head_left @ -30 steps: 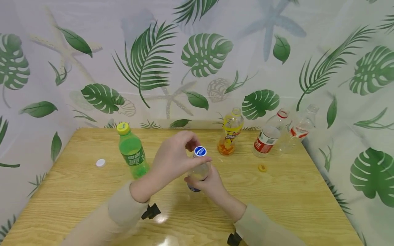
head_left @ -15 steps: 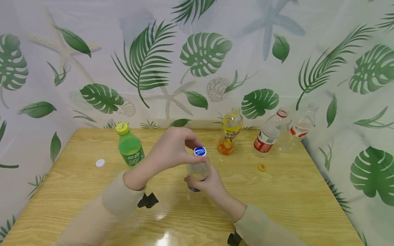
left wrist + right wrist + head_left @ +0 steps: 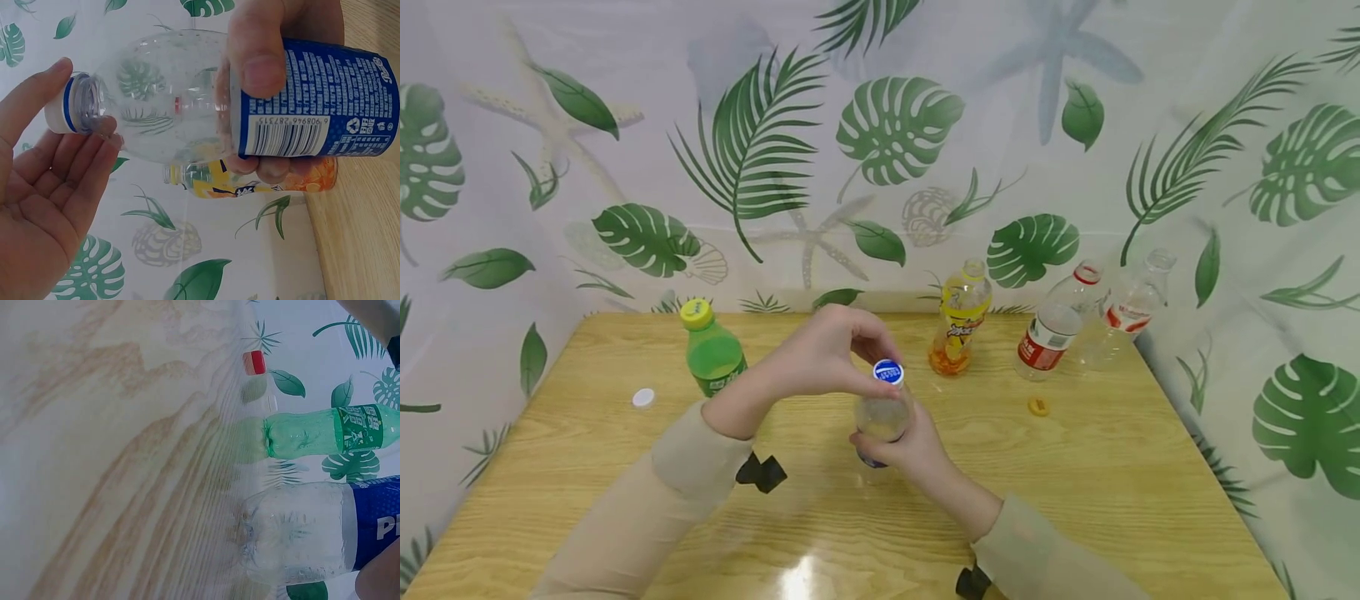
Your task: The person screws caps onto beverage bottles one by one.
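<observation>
A clear plastic bottle (image 3: pixel 880 417) with a blue label (image 3: pixel 319 103) and a white cap (image 3: pixel 62 112) with a blue top stands at mid-table. My right hand (image 3: pixel 910 442) grips it around the label's upper edge; in the right wrist view its base (image 3: pixel 250 531) meets the table. My left hand (image 3: pixel 831 354) has its thumb and fingers on opposite sides of the cap, the fingertips (image 3: pixel 112 134) at the neck. Through the neck in the left wrist view the cap still sits on the mouth; whether its thread is loose I cannot tell.
A green bottle (image 3: pixel 715 358) with a yellow cap stands left, partly behind my left arm. Beyond it lies a white cap (image 3: pixel 643 398). At the back right stand three uncapped bottles: yellow-labelled (image 3: pixel 962 321), red-and-white-labelled (image 3: pixel 1051 333), and clear (image 3: pixel 1126 321). An orange-yellow cap (image 3: pixel 1038 406) lies before them.
My left wrist and forearm have shifted slightly left and away from me, and the hand has turned around the cap. The lettering on the cap top has rotated. My right hand keeps its place.
</observation>
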A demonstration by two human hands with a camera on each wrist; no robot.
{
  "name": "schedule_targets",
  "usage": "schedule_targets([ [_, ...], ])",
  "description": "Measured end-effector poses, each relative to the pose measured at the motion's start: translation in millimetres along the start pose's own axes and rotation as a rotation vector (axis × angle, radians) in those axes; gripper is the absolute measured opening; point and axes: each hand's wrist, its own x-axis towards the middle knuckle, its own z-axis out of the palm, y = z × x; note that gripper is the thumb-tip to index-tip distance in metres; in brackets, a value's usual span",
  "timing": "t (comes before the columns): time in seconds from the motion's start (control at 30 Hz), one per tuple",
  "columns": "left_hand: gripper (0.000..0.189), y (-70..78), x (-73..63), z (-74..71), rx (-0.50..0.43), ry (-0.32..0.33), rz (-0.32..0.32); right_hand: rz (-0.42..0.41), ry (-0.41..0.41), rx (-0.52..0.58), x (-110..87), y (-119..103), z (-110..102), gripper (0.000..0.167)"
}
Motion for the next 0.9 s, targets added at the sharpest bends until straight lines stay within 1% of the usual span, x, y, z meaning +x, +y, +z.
schedule_targets([
  [0.07,0.022,-2.0,0.3,0.4,-0.032,-0.011,-0.009,-0.01,-0.004,-0.004,-0.4,-0.5,0.4,0.065],
  [0.13,0.023,-4.3,-0.2,1.4,-0.062,-0.006,-0.023,-0.01,0.0,-0.013,-0.1,-0.9,1.0,0.065],
  [0.3,0.027,-10.6,-6.1,5.8,-0.096,0.046,-0.046,0.027,0.003,-0.018,1.9,-1.2,1.9,0.065],
  [0.37,0.031,-12.0,-9.7,7.9,-0.066,0.061,-0.042,0.029,-0.005,-0.007,2.1,-0.8,1.9,0.064],
  [0.47,0.035,-14.1,-15.4,11.5,0.051,0.06,-0.025,0.016,-0.016,0.006,2.3,-0.3,1.5,0.062],
  [0.57,0.036,-17.2,-20.5,15.3,0.132,0.054,-0.004,0.014,-0.038,0.025,2.4,-1.1,0.0,0.061],
  [0.63,0.037,-20.2,-23.7,18.1,0.131,0.051,-0.01,0.028,-0.055,0.031,2.6,-2.8,-1.7,0.06],
  [0.73,0.045,-23.9,-28.8,22.3,0.103,0.043,-0.047,0.044,-0.091,0.019,2.8,-5.7,-5.5,0.061],
  [0.8,0.052,-26.7,-32.9,25.9,0.095,0.035,-0.083,0.042,-0.109,-0.004,3.0,-7.5,-8.0,0.064],
  [0.9,0.059,-31.9,-39.3,32.6,0.103,0.037,-0.127,0.019,-0.129,-0.083,2.8,-6.5,-10.5,0.067],
])
